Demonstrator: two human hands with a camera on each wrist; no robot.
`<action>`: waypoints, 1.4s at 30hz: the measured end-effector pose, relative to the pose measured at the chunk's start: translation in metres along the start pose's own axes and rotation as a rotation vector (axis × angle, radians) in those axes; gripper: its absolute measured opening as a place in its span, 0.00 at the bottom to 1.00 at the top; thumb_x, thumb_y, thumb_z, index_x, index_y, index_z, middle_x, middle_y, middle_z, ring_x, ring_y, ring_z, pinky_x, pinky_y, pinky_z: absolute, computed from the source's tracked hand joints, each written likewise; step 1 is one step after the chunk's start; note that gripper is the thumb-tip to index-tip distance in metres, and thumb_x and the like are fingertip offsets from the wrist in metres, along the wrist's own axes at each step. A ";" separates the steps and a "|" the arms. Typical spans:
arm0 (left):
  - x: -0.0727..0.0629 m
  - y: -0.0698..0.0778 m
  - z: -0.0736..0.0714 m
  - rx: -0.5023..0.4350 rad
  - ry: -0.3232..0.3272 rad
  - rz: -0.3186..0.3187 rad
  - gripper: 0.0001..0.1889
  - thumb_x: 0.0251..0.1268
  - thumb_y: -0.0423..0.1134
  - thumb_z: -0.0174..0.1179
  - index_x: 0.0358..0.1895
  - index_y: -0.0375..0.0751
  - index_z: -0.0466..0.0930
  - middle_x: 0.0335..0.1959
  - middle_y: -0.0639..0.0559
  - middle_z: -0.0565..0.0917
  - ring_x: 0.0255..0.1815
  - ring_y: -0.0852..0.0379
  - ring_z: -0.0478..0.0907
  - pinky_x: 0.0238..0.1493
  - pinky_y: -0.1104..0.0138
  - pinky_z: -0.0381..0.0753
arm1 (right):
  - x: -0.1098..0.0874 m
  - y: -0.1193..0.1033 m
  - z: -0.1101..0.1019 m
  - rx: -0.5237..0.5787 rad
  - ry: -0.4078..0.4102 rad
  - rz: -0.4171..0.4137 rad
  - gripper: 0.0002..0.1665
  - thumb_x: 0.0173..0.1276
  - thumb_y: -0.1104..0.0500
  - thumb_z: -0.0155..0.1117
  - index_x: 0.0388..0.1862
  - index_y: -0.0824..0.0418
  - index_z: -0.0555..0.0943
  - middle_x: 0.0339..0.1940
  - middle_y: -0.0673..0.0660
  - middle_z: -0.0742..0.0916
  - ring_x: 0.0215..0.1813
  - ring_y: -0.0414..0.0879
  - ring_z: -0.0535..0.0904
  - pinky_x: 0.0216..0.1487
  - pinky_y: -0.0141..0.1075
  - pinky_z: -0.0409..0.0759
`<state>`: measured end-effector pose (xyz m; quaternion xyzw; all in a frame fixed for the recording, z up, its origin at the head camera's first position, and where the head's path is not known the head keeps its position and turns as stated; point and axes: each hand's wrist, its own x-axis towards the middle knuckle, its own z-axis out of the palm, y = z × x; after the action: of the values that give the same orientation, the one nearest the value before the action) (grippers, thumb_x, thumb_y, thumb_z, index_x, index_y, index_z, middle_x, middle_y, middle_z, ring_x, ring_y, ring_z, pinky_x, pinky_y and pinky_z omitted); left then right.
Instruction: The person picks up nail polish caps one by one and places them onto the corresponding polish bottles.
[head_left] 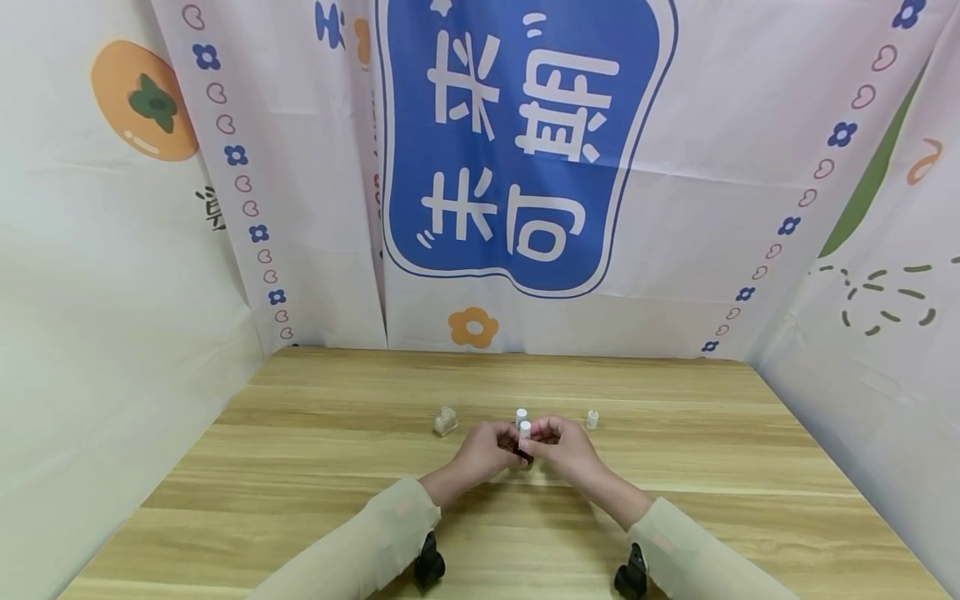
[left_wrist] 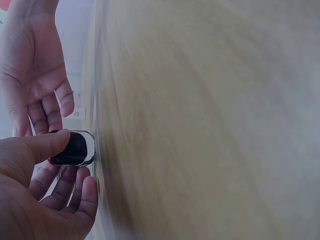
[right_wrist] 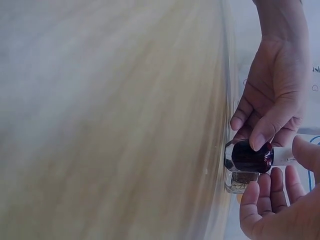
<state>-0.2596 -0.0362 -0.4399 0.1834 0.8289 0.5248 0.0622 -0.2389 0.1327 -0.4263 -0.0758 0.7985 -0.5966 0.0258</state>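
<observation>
Right wrist view: the dark red bottle (right_wrist: 246,157) is mid-table between the hands, roughly upright, long axis vertical, white cap (head_left: 525,429) pointing up. The left hand (head_left: 484,452) pinches the glass; the right hand (head_left: 572,450) appears to pinch the cap. Likely step: working the cap; next calls for steadying the glass. A glittery bottle (right_wrist: 241,183) stands just beyond, a clear bottle (head_left: 446,422) lies left, a small bottle (head_left: 592,420) right.
</observation>
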 end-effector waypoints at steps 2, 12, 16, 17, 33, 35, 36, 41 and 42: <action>-0.001 0.001 -0.001 -0.001 -0.004 -0.002 0.10 0.51 0.27 0.72 0.36 0.38 0.82 0.32 0.54 0.83 0.34 0.58 0.79 0.37 0.67 0.80 | 0.000 0.000 0.000 0.000 -0.006 0.000 0.11 0.63 0.61 0.71 0.40 0.65 0.80 0.36 0.55 0.83 0.39 0.47 0.78 0.46 0.46 0.80; -0.005 0.007 -0.007 0.018 0.016 -0.016 0.10 0.53 0.29 0.71 0.38 0.38 0.82 0.34 0.52 0.83 0.36 0.57 0.79 0.39 0.63 0.80 | -0.003 -0.007 -0.009 -0.009 0.015 0.018 0.13 0.62 0.61 0.71 0.43 0.64 0.79 0.37 0.56 0.83 0.40 0.47 0.78 0.47 0.44 0.79; -0.007 0.010 -0.011 0.029 0.032 -0.024 0.10 0.53 0.30 0.71 0.38 0.39 0.82 0.34 0.53 0.83 0.37 0.57 0.79 0.40 0.63 0.80 | -0.006 -0.011 -0.015 -0.016 0.022 0.011 0.14 0.62 0.61 0.71 0.44 0.65 0.80 0.37 0.55 0.83 0.40 0.47 0.78 0.46 0.44 0.79; -0.008 0.011 -0.012 0.023 0.032 -0.024 0.10 0.53 0.29 0.71 0.39 0.39 0.82 0.35 0.52 0.83 0.37 0.56 0.79 0.40 0.63 0.80 | -0.007 -0.012 -0.016 -0.019 0.026 0.007 0.14 0.62 0.61 0.71 0.45 0.66 0.80 0.37 0.55 0.83 0.40 0.47 0.78 0.46 0.44 0.79; -0.024 0.020 -0.041 -0.018 0.049 0.008 0.14 0.56 0.32 0.70 0.45 0.36 0.81 0.44 0.40 0.81 0.40 0.54 0.78 0.40 0.65 0.81 | -0.017 -0.028 -0.059 -0.133 0.093 -0.077 0.18 0.64 0.60 0.70 0.49 0.65 0.78 0.43 0.56 0.83 0.47 0.49 0.78 0.45 0.33 0.79; -0.026 0.021 -0.047 -0.015 0.068 0.021 0.13 0.57 0.33 0.70 0.45 0.38 0.81 0.44 0.42 0.82 0.41 0.54 0.79 0.41 0.65 0.81 | -0.018 -0.029 -0.066 -0.136 0.099 -0.099 0.19 0.64 0.59 0.70 0.50 0.65 0.78 0.44 0.58 0.82 0.48 0.50 0.78 0.45 0.33 0.79; -0.027 0.021 -0.050 -0.012 0.079 0.024 0.13 0.57 0.33 0.70 0.45 0.39 0.81 0.44 0.44 0.82 0.41 0.54 0.79 0.41 0.65 0.81 | -0.019 -0.030 -0.070 -0.137 0.101 -0.109 0.19 0.64 0.58 0.70 0.50 0.66 0.78 0.45 0.58 0.82 0.49 0.51 0.78 0.45 0.32 0.79; -0.033 0.022 -0.067 -0.017 0.130 0.027 0.13 0.57 0.33 0.70 0.45 0.40 0.81 0.41 0.51 0.81 0.42 0.54 0.78 0.41 0.64 0.81 | -0.022 -0.027 -0.085 -0.162 0.118 -0.128 0.21 0.64 0.56 0.70 0.51 0.65 0.77 0.46 0.61 0.81 0.49 0.51 0.77 0.44 0.32 0.80; -0.035 0.021 -0.070 -0.020 0.140 0.019 0.13 0.57 0.33 0.70 0.45 0.41 0.81 0.41 0.52 0.81 0.42 0.54 0.78 0.41 0.64 0.81 | -0.022 -0.026 -0.088 -0.169 0.124 -0.126 0.21 0.64 0.56 0.70 0.52 0.65 0.77 0.47 0.61 0.81 0.50 0.52 0.77 0.44 0.32 0.80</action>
<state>-0.2433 -0.1002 -0.3932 0.1534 0.8243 0.5450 0.0010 -0.2263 0.2124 -0.3776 -0.0904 0.8398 -0.5311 -0.0677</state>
